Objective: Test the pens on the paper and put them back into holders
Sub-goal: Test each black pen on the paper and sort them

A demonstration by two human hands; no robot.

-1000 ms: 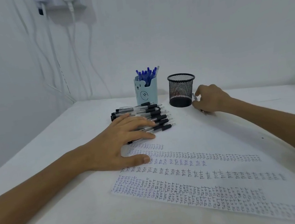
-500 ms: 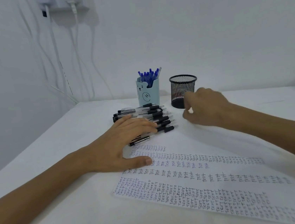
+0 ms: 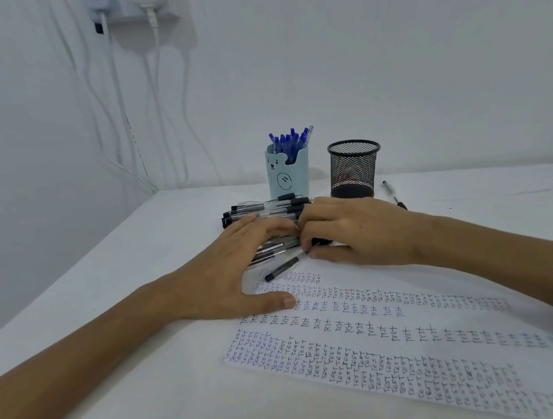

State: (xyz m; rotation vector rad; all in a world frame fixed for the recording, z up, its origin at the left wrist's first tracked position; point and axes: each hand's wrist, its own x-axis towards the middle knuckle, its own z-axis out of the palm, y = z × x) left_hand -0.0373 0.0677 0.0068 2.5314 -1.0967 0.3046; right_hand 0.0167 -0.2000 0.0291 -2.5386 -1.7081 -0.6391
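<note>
A pile of black pens (image 3: 261, 209) lies on the white table in front of two holders. The light-blue bear holder (image 3: 287, 177) carries several blue pens (image 3: 289, 140). The black mesh holder (image 3: 355, 169) stands to its right. My left hand (image 3: 227, 277) rests flat on the pile, its thumb on the paper (image 3: 387, 345), which is covered in rows of "TEST". My right hand (image 3: 357, 231) is at the pile's near right side, fingers curled, pinching the end of one black pen (image 3: 283, 268) that points down-left over the paper.
A single pen (image 3: 389, 191) lies on the table just right of the mesh holder. A wall socket with plugged chargers (image 3: 141, 4) and hanging cables is at the upper left. The table's left edge runs along the left wall.
My right hand left the spot beside the mesh holder, where a pen now lies, and moved left to the pile, taking hold of a black pen. My left hand stayed put.
</note>
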